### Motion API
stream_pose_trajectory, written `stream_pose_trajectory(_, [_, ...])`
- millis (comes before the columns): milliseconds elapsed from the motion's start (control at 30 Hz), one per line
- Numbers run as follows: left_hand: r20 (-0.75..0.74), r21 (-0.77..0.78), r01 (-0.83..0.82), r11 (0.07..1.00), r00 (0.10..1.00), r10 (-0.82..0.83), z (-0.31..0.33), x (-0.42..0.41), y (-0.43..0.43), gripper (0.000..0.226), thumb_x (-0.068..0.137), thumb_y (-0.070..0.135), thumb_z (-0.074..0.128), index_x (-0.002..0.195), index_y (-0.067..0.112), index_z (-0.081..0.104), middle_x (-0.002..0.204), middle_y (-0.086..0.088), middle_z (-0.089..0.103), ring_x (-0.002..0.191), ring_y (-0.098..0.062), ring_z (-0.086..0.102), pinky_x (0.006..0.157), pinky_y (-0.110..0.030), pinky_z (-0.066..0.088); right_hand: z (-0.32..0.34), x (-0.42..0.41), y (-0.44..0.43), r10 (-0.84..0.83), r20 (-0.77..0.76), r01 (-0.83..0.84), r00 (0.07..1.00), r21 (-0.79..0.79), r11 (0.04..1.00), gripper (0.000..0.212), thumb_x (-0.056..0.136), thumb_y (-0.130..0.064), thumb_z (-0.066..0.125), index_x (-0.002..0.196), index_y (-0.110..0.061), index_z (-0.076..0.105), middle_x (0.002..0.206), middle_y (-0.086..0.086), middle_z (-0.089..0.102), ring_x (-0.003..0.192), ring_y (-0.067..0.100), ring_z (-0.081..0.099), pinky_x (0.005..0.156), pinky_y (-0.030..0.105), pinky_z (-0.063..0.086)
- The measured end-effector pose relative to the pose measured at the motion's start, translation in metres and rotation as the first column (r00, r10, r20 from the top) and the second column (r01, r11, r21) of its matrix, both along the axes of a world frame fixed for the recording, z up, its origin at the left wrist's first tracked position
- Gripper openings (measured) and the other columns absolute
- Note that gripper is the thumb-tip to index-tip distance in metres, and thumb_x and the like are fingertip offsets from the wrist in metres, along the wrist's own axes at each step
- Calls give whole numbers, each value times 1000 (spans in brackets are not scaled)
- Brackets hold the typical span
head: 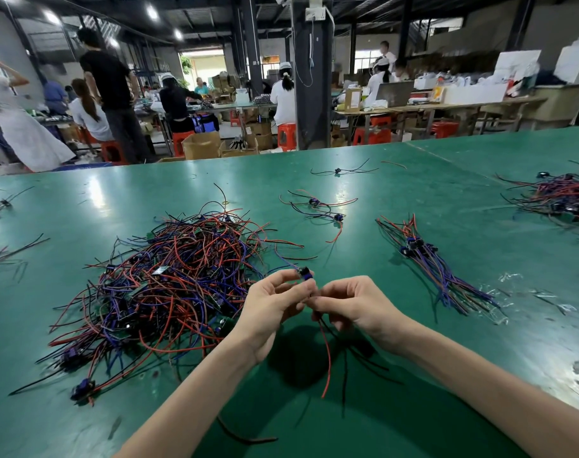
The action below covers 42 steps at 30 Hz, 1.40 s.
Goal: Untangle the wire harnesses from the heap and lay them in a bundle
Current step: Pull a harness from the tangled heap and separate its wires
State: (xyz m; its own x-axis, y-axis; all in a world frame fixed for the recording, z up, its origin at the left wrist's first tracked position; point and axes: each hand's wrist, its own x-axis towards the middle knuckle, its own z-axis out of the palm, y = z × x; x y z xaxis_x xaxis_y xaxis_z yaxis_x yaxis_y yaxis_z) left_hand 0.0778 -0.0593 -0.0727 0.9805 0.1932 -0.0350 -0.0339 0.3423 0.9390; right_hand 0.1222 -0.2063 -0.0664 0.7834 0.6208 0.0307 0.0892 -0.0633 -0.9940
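Observation:
A tangled heap of red, blue and black wire harnesses lies on the green table at the left of centre. A laid-out bundle of harnesses sits to the right. My left hand pinches the small dark connector of one harness above the table. Close beside it, my right hand grips that harness's wires, whose red and black ends hang down below it. A blue wire runs from the connector back to the heap.
The green table stretches wide. A few loose harnesses lie behind the heap, another pile at the far right edge. Clear plastic wrap lies right of the bundle. People work at benches beyond the table.

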Motion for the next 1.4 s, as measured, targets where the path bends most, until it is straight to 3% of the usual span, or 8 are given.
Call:
stream_pose_trajectory(167, [28,74,-44,996,999,42,0,1,5,32,57,17,76,86,11,64,77,-9,67,66,-15,52,59,-16,47,-3,-1,1,4,-52,-7,999,-53,999,10,81,-8,70,72,-11,69,66,6,65,38,6,44,38,13,33])
stream_pose_trajectory(300, [43,123,-29,992,999,24,-1,3,7,25,61,9,75,84,15,67,69,2,69,64,-7,61,61,-16,50,-4,-1,1,-23,-39,21,999,-42,999,10,82,-5,69,73,-8,66,59,1,61,38,4,43,38,13,33])
stream_pose_trajectory(467, [63,119,-41,992,997,33,-1,3,7,29,61,8,74,90,9,67,73,-4,69,67,-13,61,64,-20,52,-3,-2,0,0,-29,-2,1000,-57,998,10,83,-6,69,73,-8,66,56,-3,62,37,5,43,37,14,32])
stream_pose_trajectory(633, [127,133,-140,981,984,123,5,3,10,20,74,-5,70,89,8,67,72,-5,67,65,-10,62,61,-18,52,-2,-1,0,54,-37,-56,998,-78,995,9,83,-7,69,74,-7,67,58,0,65,36,7,43,36,16,29])
stream_pose_trajectory(867, [231,169,-343,924,925,302,15,3,26,16,77,-1,71,88,10,67,66,6,69,62,-4,62,61,-15,52,-8,-3,2,114,-36,-117,993,-102,988,13,82,-8,70,70,-9,68,48,-3,56,34,7,43,34,15,29])
stream_pose_trajectory(1000, [252,185,-375,908,912,325,17,3,30,15,77,1,72,85,13,68,69,4,69,64,-7,62,63,-18,54,-8,-2,2,114,-26,-115,993,-77,990,13,82,-8,70,70,-10,67,61,10,61,37,8,42,36,16,32])
stream_pose_trajectory(1200, [246,154,-399,904,901,356,17,4,36,13,77,2,72,84,12,68,74,-2,68,67,-11,63,64,-21,55,-9,-3,3,152,33,-150,988,-59,987,6,90,2,56,89,-1,51,68,6,71,35,9,39,36,16,29])
stream_pose_trajectory(1400, [242,95,-442,892,879,410,20,6,44,13,78,0,71,83,12,67,66,6,67,62,-7,61,60,-18,54,-13,-4,4,216,100,-202,971,-136,970,2,91,-2,55,92,0,55,70,0,71,40,7,40,39,18,33])
